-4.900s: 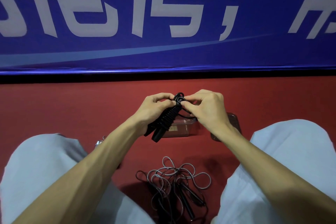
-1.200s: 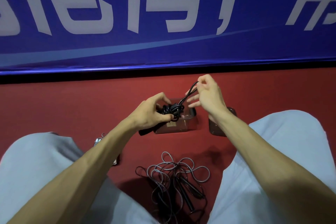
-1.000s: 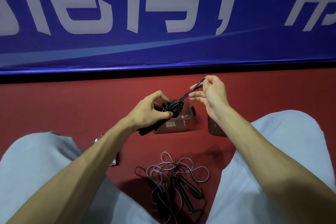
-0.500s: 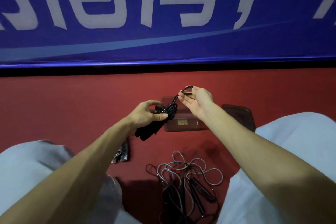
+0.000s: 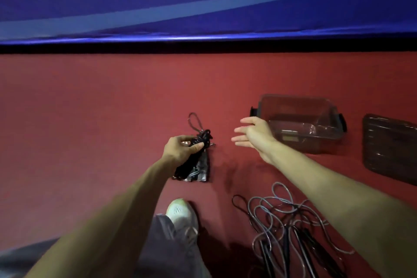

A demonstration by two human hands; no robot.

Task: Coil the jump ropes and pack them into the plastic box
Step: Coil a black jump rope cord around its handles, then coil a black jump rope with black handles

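**While one coiled jump rope is gripped, a second lies tangled on the floor**

Where the red floor (image 5: 90, 119) meets a blue banner (image 5: 203, 7), a coiled black jump rope (image 5: 202, 139) is held by the left hand (image 5: 182, 146), whose thumb and fingers are curled round the wraps. One free loop (image 5: 194, 119) is seen standing out from the far end of the bundle, and the handles hang toward the near side. The right hand (image 5: 252, 135) is held flat, fingers straight and spread, grasping nothing, between the bundle and the clear plastic box (image 5: 293, 97). That box stands open at far right, with its dark lid (image 5: 388, 146) laid further right. A second, grey jump rope (image 5: 282, 216) is sprawled in loose loops at near right, near a pale shoe (image 5: 180, 212).

Trouble is most likely to be caused by the free loop. If it is left untucked, the wraps could be loosened on the way to the box, or be caught on its rim. The sprawled rope could be trodden on, or knotted tighter if pulled by one end.
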